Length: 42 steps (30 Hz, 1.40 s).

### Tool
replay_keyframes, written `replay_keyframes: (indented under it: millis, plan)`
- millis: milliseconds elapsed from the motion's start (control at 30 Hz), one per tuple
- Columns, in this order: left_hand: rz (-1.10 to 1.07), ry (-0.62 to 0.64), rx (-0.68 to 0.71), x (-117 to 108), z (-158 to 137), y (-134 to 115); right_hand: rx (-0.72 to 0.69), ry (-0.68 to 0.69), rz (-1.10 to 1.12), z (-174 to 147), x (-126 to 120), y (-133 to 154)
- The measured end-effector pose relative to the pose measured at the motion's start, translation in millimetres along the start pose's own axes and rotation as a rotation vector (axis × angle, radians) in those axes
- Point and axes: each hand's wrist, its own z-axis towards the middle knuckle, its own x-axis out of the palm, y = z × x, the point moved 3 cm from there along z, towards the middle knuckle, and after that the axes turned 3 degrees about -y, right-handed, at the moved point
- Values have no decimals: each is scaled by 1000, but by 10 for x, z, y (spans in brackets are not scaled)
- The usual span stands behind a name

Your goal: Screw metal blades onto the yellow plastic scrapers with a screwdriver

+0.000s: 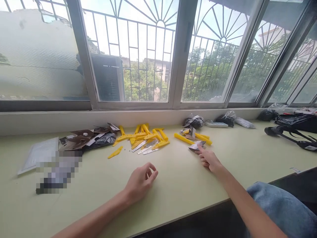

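Observation:
My right hand (pixel 208 158) is at the covered end of a yellow-handled scraper (pixel 184 138), its thumb and fingers closed on the dark printed card sleeve (pixel 197 145) there. The handle points away to the left. Just beyond lie more yellow scrapers (pixel 203 137), one with a card sleeve over its head. My left hand (pixel 142 180) rests on the table with fingers loosely curled and a gap to the thumb; nothing shows in it. Past it is a pile of yellow scraper handles (pixel 141 134) with bare metal blades (pixel 150 150). A loose yellow blade clamp (pixel 115 152) and tiny screws lie beside them.
Brown card sleeves (pixel 80 138) and black plastic lie on the pale green table (pixel 173 185) at left, near a clear flat package (pixel 41 153) and a blurred-out object (pixel 59 172). Black bags (pixel 194 121) line the window sill; a black strapped item (pixel 292 137) lies right.

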Motion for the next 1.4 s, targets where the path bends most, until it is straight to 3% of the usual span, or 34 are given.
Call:
replay_keyframes:
  millis: [133,300,467,667,733,833,1000,1167,1267,1400]
  plan:
    - [44,2,38,7,2,14,-181,4,-194,-230,138,-55]
    - [163,-9,152,26,-20,-2,-603,4,-384,-599,554,24]
    - [345,-83,276,-56,145,163,-1005,164,-401,-808,973,222]
    - [512,-325,221,-448,398,603,-1272,386,-385,-751,1610,563]
    - [562,-405,169,-602,397,758,-1317,411,-357,-735,1767,619]
    - [695,-512,43,-790,362,978,-1316,339,-303,-681,1823,615]
    - [776,-465,-181,-918,319,1163,-1330,242,-279,-592,1726,554]
    - [770,-456,-226,-975,322,1120,-1282,172,-326,-503,1641,587]
    - [727,-443,-272,-958,369,1176,-1303,123,-396,-296,1514,589]
    - [712,-438,-232,-933,408,1229,-1263,234,-579,119,1378,609]
